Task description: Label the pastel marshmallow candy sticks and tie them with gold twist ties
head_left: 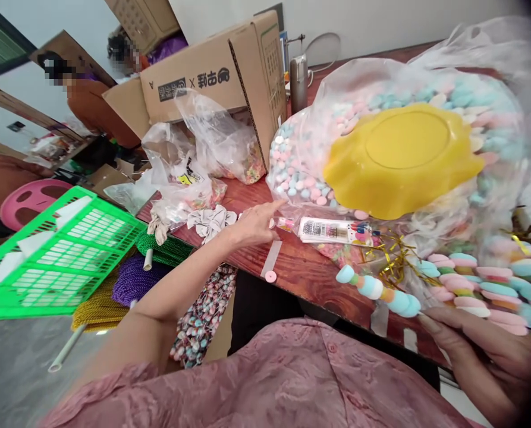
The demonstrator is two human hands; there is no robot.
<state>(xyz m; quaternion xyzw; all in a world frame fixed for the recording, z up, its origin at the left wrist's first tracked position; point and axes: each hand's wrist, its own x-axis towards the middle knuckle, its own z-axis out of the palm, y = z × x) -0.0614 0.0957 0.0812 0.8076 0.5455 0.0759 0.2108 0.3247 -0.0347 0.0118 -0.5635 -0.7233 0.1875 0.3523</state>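
At the right edge, my right hand [483, 351] pinches the end of a candy skewer [372, 288], threaded with pale blue marshmallow-like pieces and small orange and green ones. The skewer points left over the table edge. My left hand [258, 224] reaches over the wooden table with its index finger stretched out. Its fingertips are beside a clear bag of pink, white and blue candies [298, 178]. A yellow scalloped dish [399, 160] lies upside down on that bag. Printed label cards [336, 230] lie right of my left hand. One pink ring candy [270, 276] sits near the table edge.
Finished-looking skewers [479, 285] are heaped at the right beside gold tinsel ties [394, 258]. A cardboard box [216, 83], plastic bags [220, 142] and a metal flask [298, 83] stand behind. Left are a green basket [64, 249] and cord bundles [135, 276]. People work farther back.
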